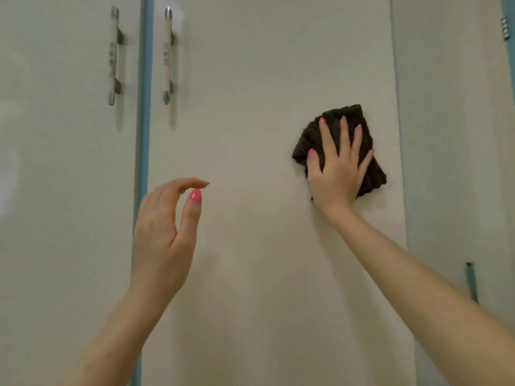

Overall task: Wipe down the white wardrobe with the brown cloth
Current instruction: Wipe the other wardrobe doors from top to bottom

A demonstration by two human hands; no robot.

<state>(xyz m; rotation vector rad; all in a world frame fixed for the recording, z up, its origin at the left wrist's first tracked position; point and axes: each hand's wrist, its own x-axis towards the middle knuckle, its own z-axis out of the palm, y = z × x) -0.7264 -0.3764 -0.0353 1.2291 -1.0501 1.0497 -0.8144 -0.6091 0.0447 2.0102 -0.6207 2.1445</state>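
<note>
The white wardrobe (250,79) fills the view, with its middle door straight ahead. A folded dark brown cloth (373,174) lies flat against that door near its right edge. My right hand (337,165) presses on the cloth with fingers spread, covering most of it. My left hand (164,235) hovers in front of the door's left part, fingers loosely curled and apart, holding nothing and not touching the surface.
Two vertical metal-tipped handles (113,55) (167,55) sit at the upper left, one on each side of a blue strip (143,107) between the doors. A further panel (451,135) stands to the right, with a small hinge (505,28) at the top right.
</note>
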